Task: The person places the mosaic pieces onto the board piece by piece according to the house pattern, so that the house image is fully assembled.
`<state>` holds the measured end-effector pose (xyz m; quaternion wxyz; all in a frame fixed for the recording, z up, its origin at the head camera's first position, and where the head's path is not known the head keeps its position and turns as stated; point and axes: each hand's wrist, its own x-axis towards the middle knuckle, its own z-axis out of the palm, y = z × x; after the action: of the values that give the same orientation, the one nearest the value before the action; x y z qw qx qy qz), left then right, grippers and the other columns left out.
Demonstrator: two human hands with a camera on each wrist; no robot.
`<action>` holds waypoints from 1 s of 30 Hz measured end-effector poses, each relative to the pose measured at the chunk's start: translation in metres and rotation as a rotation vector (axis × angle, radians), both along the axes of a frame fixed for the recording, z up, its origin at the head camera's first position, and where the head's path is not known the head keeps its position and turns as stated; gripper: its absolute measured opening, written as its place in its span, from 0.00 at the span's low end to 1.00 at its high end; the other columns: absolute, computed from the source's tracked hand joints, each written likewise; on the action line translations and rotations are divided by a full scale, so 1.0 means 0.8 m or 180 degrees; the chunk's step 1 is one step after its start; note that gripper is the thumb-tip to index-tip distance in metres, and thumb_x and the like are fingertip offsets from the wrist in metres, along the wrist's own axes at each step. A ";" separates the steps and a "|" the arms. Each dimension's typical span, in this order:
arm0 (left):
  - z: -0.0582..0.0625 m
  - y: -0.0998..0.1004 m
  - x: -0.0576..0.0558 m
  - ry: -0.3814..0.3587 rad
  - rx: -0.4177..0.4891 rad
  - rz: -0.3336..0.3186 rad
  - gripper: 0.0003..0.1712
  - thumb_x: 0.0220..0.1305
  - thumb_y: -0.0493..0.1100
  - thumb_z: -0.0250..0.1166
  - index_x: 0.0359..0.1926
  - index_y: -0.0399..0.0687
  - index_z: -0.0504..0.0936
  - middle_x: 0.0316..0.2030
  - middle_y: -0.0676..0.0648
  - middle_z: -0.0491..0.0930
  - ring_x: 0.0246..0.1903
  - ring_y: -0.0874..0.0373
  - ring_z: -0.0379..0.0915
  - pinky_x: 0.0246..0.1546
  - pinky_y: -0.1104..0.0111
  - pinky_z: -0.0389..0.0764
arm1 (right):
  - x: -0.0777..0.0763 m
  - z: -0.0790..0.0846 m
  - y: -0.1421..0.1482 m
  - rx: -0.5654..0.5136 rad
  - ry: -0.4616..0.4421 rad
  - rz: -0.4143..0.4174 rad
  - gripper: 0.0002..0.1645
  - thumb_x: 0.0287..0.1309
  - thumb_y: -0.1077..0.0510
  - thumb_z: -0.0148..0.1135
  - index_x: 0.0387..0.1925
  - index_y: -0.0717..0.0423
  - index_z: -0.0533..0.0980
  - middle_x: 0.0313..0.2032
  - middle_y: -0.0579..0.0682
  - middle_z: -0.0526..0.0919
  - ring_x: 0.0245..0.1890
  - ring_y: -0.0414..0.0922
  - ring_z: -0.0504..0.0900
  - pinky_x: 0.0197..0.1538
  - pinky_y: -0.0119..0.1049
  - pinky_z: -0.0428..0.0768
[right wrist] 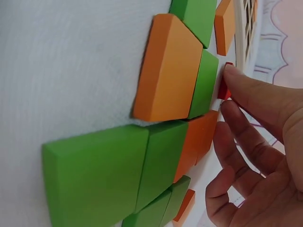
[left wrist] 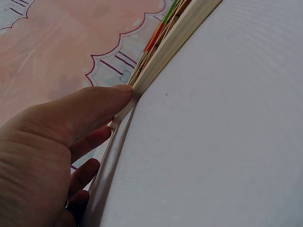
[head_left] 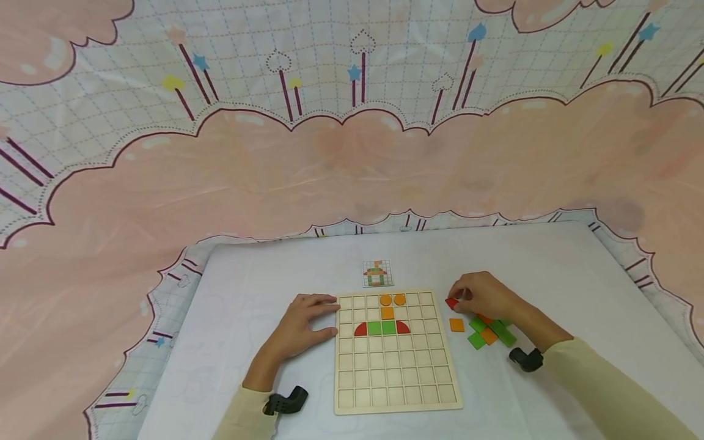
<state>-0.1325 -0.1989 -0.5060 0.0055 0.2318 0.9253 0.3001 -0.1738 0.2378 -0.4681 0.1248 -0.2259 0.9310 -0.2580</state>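
Patterned cloth [head_left: 357, 165]: peach, scalloped lines, rising beyond both hands' fingers.

Desk [head_left: 280, 269]: white-covered, lying beneath all the fingers.

Wooden grid board [head_left: 390, 373]: flat on the desk, between the left fingers and the right.

Right hand [head_left: 486, 298]: off the board's right side; thumb and forefinger tips brought together, the other fingers curling free in the right wrist view.

Left hand [head_left: 299, 324]: thumb and fingers apart, tips touching the board's left edge.

Tile pile [head_left: 489, 335]: green and orange, on the near side of the right fingers, partly hidden by that hand.

Picture card [head_left: 376, 274]: flat beyond the board, farther out than the left fingertips; small coloured figure on a grid.

Set on the board, right of the left fingers: two green squares [head_left: 374, 329] side by side, one orange square [head_left: 387, 313], two orange discs [head_left: 385, 300], two red quarter-rounds [head_left: 360, 330] flanking the green.

Loose orange tile [head_left: 457, 325]: just nearside of the right fingertips.

Red piece [head_left: 451, 304]: clamped between right thumb and forefinger, outline partly covered.
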 end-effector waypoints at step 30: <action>0.000 0.001 0.002 0.0002 -0.0011 0.0020 0.28 0.59 0.54 0.75 0.60 0.55 0.85 0.64 0.53 0.78 0.61 0.50 0.68 0.62 0.48 0.71 | 0.006 0.011 -0.041 -0.0709 -0.0280 0.0046 0.09 0.58 0.59 0.75 0.38 0.52 0.81 0.33 0.41 0.82 0.37 0.43 0.79 0.40 0.30 0.81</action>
<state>-0.1310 -0.1979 -0.5061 0.0046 0.2290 0.9266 0.2984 -0.1692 0.2046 -0.4589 0.1416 -0.2335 0.8886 -0.3686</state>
